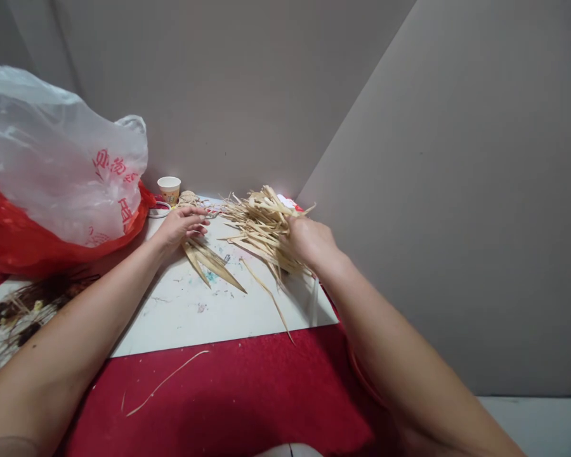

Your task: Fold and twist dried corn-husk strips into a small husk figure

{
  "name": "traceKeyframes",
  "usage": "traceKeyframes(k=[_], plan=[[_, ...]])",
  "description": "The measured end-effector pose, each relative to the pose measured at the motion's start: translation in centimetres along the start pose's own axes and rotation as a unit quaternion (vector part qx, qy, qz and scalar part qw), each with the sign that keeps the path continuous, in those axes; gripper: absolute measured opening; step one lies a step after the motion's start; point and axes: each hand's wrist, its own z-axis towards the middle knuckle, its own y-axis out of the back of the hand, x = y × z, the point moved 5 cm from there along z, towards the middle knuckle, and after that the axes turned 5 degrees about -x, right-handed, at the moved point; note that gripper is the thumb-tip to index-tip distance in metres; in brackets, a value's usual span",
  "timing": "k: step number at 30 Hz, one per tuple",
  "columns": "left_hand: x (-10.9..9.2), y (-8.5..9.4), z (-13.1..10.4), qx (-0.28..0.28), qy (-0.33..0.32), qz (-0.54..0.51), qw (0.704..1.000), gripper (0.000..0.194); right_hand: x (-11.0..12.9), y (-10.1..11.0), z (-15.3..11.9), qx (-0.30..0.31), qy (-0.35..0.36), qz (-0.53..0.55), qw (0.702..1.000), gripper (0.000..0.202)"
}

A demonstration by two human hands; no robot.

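Note:
A loose heap of dry, straw-coloured leaf strips lies at the back right of a stained white board. My right hand is closed at the heap's right side; its fingertips are hidden, so what it grips cannot be made out. Palm turned inward, my left hand is held with its fingers apart over the board, left of the heap, and holds nothing. Just below it lie a few wider, greenish-tan leaves. One thin strip reaches past the board's front edge.
A white and red plastic bag stands at the left. Behind my left hand are a paper cup and a beige bundle. Dark, rooty plant matter lies at lower left. A fibre rests on the red cloth. Grey walls rise behind and right.

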Motion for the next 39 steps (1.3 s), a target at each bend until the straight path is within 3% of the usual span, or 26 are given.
traceKeyframes(k=[2, 5, 8, 11, 14, 17, 20, 24, 28, 30, 33, 36, 38, 39], plan=[[-0.2, 0.5, 0.3, -0.017, -0.018, 0.000, 1.000, 0.023, 1.4, -0.5, -1.9, 0.039, 0.053, -0.019, 0.998, 0.027], [-0.6, 1.2, 0.5, -0.060, -0.055, 0.008, 0.997, 0.020, 4.1, -2.6, -5.0, 0.150, 0.132, -0.004, 0.980, 0.030], [-1.1, 2.2, 0.7, -0.124, -0.103, 0.033, 0.986, 0.012, 5.3, -4.2, -6.6, 0.202, 0.155, -0.031, 0.967, 0.029], [-1.3, 3.4, 1.0, -0.188, -0.147, 0.057, 0.969, 0.004, 4.8, -3.7, -6.0, 0.194, 0.150, -0.028, 0.969, 0.029], [-1.1, 4.3, 1.4, -0.236, -0.163, 0.068, 0.955, 0.003, 3.2, -1.2, -3.7, 0.140, 0.126, -0.042, 0.981, 0.028], [-0.9, 4.8, 1.7, -0.258, -0.159, 0.078, 0.950, 0.004, 1.7, 1.1, -1.1, 0.096, 0.089, -0.094, 0.987, 0.027], [-0.8, 5.0, 1.7, -0.264, -0.155, 0.081, 0.948, 0.004, 2.3, 1.7, 0.1, 0.076, 0.077, -0.119, 0.987, 0.026], [-0.8, 5.1, 1.5, -0.270, -0.146, 0.073, 0.949, 0.005, 8.3, 0.9, -1.4, 0.035, 0.152, 0.009, 0.988, 0.029], [-0.9, 5.2, 1.2, -0.272, -0.146, 0.062, 0.949, 0.005, 15.7, -1.8, -3.8, 0.093, 0.218, 0.111, 0.965, 0.037], [-1.0, 5.2, 1.1, -0.271, -0.148, 0.057, 0.949, 0.005, 17.7, -3.1, -4.0, 0.106, 0.226, 0.117, 0.961, 0.033], [-0.8, 5.3, 1.1, -0.268, -0.147, 0.049, 0.951, 0.005, 17.9, -4.8, -3.2, 0.106, 0.198, 0.134, 0.965, 0.023], [-0.5, 5.3, 1.3, -0.269, -0.145, 0.029, 0.952, 0.005, 16.4, -5.7, -1.9, 0.081, 0.139, 0.242, 0.957, 0.019], [-0.3, 5.4, 1.4, -0.271, -0.146, 0.005, 0.951, 0.002, 15.3, -6.2, -1.4, 0.052, 0.073, 0.386, 0.918, 0.020], [-0.3, 5.4, 1.3, -0.273, -0.149, -0.008, 0.950, 0.002, 14.8, -6.5, -1.2, 0.040, 0.031, 0.467, 0.883, 0.022]])
